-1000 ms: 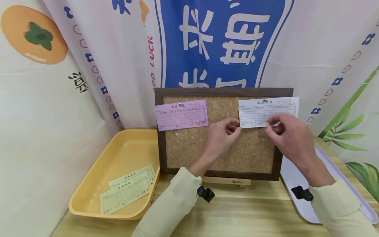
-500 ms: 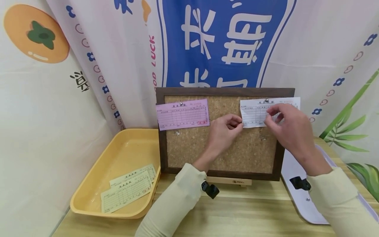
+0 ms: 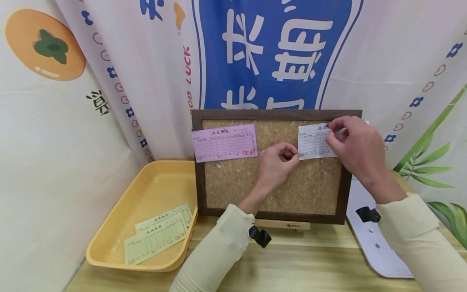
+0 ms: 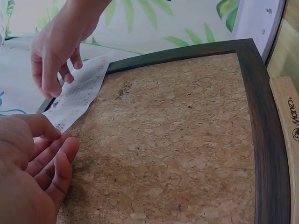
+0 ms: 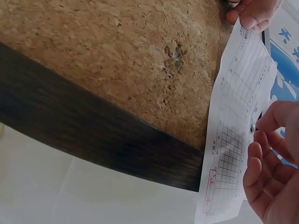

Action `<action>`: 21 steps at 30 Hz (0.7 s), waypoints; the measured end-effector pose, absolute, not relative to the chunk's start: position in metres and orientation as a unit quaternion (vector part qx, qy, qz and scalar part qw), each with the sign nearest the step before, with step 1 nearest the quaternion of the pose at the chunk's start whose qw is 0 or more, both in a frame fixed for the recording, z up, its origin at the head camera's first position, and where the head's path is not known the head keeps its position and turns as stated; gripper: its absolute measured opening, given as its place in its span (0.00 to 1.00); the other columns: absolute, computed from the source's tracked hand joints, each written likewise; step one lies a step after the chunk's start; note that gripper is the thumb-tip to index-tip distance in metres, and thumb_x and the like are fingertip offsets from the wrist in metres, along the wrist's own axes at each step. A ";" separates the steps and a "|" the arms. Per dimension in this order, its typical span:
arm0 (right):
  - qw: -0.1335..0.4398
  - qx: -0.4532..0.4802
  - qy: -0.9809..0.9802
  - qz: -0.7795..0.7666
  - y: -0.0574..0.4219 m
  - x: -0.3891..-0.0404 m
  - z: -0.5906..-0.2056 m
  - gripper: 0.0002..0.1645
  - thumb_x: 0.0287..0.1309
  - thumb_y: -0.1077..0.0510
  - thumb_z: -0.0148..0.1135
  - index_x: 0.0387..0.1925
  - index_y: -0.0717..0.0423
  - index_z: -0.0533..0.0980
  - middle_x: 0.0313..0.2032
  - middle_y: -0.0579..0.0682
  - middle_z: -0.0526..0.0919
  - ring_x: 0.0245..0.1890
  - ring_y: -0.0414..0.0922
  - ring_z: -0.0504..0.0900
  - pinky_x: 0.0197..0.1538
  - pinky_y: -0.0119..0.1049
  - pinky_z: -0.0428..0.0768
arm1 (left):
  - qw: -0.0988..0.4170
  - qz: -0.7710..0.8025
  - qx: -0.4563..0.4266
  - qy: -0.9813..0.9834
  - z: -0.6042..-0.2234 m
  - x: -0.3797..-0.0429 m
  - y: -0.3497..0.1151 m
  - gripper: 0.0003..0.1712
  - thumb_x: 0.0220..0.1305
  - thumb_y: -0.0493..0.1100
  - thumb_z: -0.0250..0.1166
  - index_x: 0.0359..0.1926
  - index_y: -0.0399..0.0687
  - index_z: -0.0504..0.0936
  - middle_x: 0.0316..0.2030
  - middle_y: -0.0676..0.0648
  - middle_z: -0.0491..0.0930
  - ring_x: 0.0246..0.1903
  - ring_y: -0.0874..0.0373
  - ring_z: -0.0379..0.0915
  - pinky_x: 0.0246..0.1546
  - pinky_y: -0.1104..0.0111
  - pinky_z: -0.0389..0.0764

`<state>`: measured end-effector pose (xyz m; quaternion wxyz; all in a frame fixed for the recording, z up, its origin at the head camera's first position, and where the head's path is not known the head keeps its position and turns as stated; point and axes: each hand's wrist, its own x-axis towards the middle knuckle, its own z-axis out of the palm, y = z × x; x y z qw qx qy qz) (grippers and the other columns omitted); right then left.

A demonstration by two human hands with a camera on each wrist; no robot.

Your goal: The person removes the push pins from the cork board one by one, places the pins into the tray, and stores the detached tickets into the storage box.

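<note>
A white receipt slip (image 3: 313, 142) hangs at the upper right of a framed cork board (image 3: 273, 190), with a metal pushpin (image 5: 252, 127) at its top edge. The thumb and forefinger of my left hand (image 3: 276, 164) pinch the slip's lower left corner. My right hand (image 3: 361, 152) is in front of the slip's right part, covering it in the head view. Its bent thumb and forefinger are beside the pin with a gap between their tips. Whether they touch the pin is hard to tell. A pink receipt slip (image 3: 225, 144) is pinned at the board's upper left.
On the left, a yellow tray (image 3: 160, 178) holds green receipt slips (image 3: 157, 239). A pale purple tray (image 3: 388, 259) with small metal pins (image 3: 377, 246) lies at the right, partly under my right arm. Behind the board hangs a printed curtain (image 3: 266, 52).
My right hand has moved up across the white slip from its lower edge to the pin at its top. My left hand keeps the slip's corner, nearly still.
</note>
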<state>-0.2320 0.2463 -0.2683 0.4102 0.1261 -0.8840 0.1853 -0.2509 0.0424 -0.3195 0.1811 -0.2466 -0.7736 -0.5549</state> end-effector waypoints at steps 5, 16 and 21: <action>0.417 0.121 -0.882 0.183 0.244 -0.236 -0.266 0.10 0.64 0.60 0.65 0.42 0.65 0.82 0.37 0.63 0.84 0.31 0.55 0.81 0.32 0.48 0.76 | 0.182 -0.567 -0.237 -0.768 -0.318 -0.250 0.044 0.04 0.61 0.31 0.71 0.34 0.43 0.85 0.26 0.56 0.80 0.23 0.65 0.74 0.26 0.75 0.76; 0.418 0.102 -0.884 0.182 0.239 -0.240 -0.263 0.12 0.65 0.58 0.65 0.43 0.65 0.83 0.38 0.63 0.84 0.32 0.56 0.81 0.32 0.50 0.76 | 0.189 -0.564 -0.235 -0.769 -0.320 -0.251 0.045 0.03 0.61 0.31 0.71 0.34 0.42 0.86 0.25 0.56 0.80 0.22 0.67 0.73 0.26 0.76 0.76; 0.422 0.099 -0.884 0.176 0.238 -0.241 -0.264 0.12 0.65 0.58 0.66 0.43 0.65 0.83 0.38 0.63 0.85 0.33 0.56 0.80 0.32 0.50 0.75 | 0.188 -0.564 -0.236 -0.769 -0.320 -0.250 0.044 0.03 0.62 0.32 0.71 0.34 0.42 0.86 0.25 0.56 0.80 0.22 0.66 0.73 0.26 0.76 0.76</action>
